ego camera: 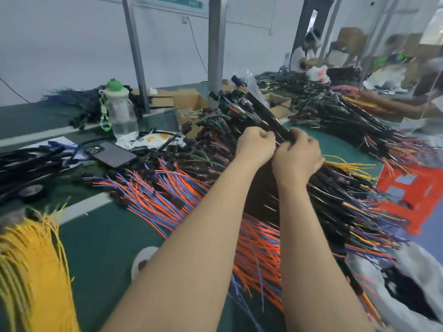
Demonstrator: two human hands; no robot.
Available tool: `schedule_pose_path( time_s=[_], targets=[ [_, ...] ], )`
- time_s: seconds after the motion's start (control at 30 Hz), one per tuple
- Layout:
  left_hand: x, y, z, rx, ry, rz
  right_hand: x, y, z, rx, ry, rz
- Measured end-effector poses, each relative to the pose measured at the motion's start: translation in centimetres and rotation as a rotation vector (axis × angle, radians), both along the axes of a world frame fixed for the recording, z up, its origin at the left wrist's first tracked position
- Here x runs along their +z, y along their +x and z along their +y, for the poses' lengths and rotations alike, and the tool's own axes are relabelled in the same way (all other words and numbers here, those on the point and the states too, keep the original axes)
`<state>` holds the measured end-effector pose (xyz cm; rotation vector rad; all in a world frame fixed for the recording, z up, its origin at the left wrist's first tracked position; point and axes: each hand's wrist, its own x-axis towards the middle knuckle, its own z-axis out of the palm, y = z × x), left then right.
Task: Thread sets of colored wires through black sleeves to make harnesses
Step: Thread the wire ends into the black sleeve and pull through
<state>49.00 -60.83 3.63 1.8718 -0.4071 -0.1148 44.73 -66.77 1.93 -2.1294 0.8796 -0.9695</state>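
My left hand (256, 146) and right hand (297, 158) meet over the middle of the green worktop (103, 248), the fingers of both curled round one black sleeve (269, 112). Orange and blue wires (163, 190) fan out below my forearms.

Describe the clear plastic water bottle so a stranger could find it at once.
On the green table, find the thinner grey metal post at the back. Just left of its foot, behind the dark smartphone, stands the clear plastic water bottle. Its green domed cap and green-and-white chain strap mark it out among the wire piles.
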Motion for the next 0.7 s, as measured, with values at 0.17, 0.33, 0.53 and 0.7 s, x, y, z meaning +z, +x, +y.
schedule_pose_path(
  time_s=[0.17,0.33,0.53,0.7],
  targets=[
    [1.4,-1.3,4.5,0.116,-0.254,-0.048,1.0,-1.3,5.7,0.176,0.006,-0.353],
    [2.3,-3.6,14.5,0.405,-0.512,-0.102,2.4,-2.1,15.8,0.541,0.159,-0.459],
    [0.1,-10.3,29.5,0.782,-0.613,-0.088,1.9,-5.7,30.1,0.957,0.174,-0.283],
    [-3.4,-18.4,42.4,1.146,-0.529,-0.161,-0.7,-11.2,42.3,1.323,0.218,-0.051]
  ],
)
